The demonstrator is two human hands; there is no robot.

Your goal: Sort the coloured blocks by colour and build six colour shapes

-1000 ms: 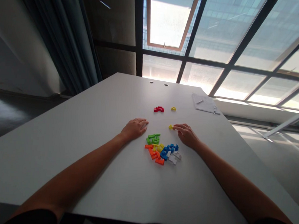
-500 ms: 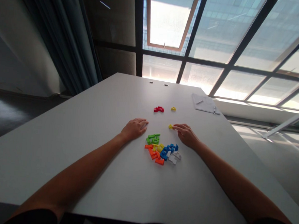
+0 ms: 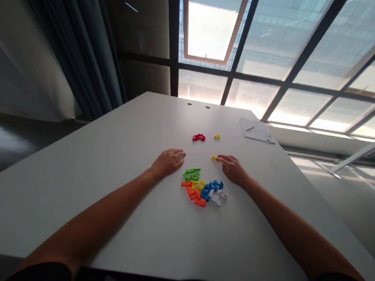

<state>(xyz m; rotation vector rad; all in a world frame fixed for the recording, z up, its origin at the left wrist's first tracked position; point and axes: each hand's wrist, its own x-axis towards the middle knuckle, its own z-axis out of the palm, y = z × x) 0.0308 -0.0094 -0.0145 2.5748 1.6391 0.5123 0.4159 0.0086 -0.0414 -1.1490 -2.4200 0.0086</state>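
My left hand [image 3: 169, 161] lies palm down on the white table, its fingers stretched out and holding nothing. A small yellow plastic piece [image 3: 213, 157] sits at the fingertips of my right hand [image 3: 232, 168], whose fingers are extended and seem to touch its side rather than close round it. Between my forearms lies a loose pile: green pieces [image 3: 192, 174] at its far side, orange pieces [image 3: 191, 194] on the left, yellow pieces [image 3: 200, 185] in the middle, blue pieces [image 3: 207, 193] and white pieces [image 3: 216, 200] on the right.
Farther off on the table [image 3: 125, 153] are a cluster of red pieces [image 3: 199, 137] and another yellow piece [image 3: 217, 137]. Papers with a pen [image 3: 257, 130] lie near the right edge. Two round holes are at the far end, before large windows.
The yellow piece at my right fingertips has shifted very slightly away from me. My left hand and the pile look unchanged.
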